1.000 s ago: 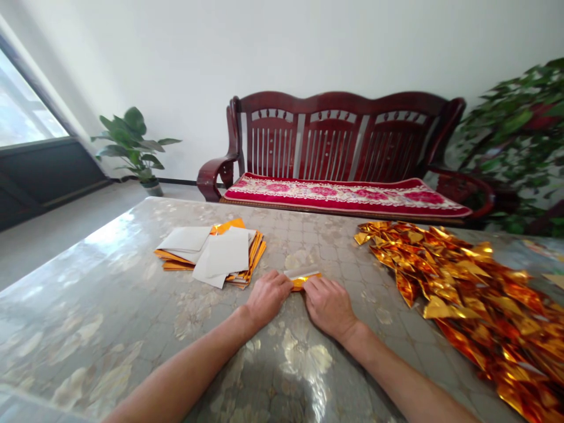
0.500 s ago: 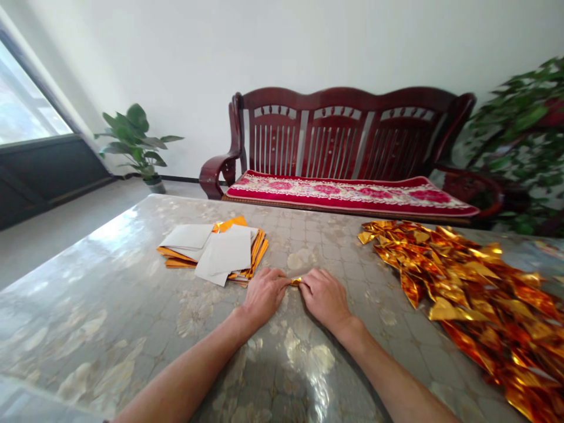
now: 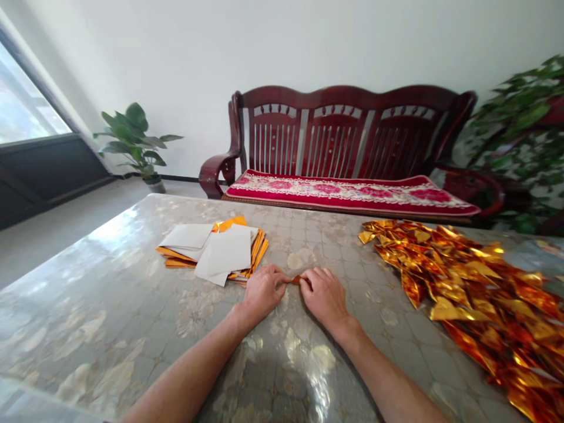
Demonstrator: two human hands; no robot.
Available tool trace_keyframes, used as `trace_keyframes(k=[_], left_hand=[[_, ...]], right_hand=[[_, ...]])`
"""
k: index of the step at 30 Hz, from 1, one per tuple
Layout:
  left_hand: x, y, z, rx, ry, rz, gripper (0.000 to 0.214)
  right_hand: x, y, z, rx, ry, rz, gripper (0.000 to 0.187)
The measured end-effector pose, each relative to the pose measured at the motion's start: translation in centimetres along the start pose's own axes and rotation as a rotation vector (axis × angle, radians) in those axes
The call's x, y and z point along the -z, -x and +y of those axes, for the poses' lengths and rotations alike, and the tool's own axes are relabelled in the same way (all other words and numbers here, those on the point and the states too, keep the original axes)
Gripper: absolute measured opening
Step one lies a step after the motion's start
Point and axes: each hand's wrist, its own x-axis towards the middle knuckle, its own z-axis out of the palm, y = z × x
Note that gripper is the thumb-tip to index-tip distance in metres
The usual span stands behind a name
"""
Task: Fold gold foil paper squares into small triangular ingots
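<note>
A small folded piece of gold foil paper (image 3: 295, 280) spans the gap between my two hands, just above or on the table. My left hand (image 3: 265, 289) pinches its left end with curled fingers. On the other end, my right hand (image 3: 324, 295) is closed, thumb and fingers together. Most of the foil paper is hidden by the fingers. Close behind my left hand lies a stack of paper sheets (image 3: 230, 251), white on the upper faces with orange-gold edges. Off to the right spreads a large heap of folded gold foil pieces (image 3: 467, 288).
The table (image 3: 145, 329) has a glossy, flower-patterned cover. Beyond it stands a dark red wooden bench (image 3: 335, 141) with a red floral cushion (image 3: 352, 191). A potted plant (image 3: 138, 141) is at back left, leafy greenery (image 3: 524, 141) at right. Clear plastic (image 3: 535, 258) lies by the heap.
The foil paper between my hands has turned from a bright gold face to a darker orange one. Both hands have shifted only slightly; the stack and heap stay put.
</note>
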Motion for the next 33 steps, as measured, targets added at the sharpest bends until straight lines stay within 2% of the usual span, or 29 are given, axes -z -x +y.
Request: trace_keyframes(k=[8, 18, 33], left_hand=[[0.21, -0.3, 0.09, 0.054, 0.03, -0.017, 0.027], [0.06, -0.31, -0.09, 0.03, 0.033, -0.014, 0.027], [-0.15, -0.66, -0.57, 0.061, 0.044, -0.024, 0.03]], right_hand=[[-0.24, -0.29, 0.06, -0.024, 0.001, -0.018, 0.009], [0.1, 0.05, 0.35, 0.126, -0.016, -0.047, 0.016], [-0.57, -0.28, 0.4, 0.044, -0.021, -0.011, 0.017]])
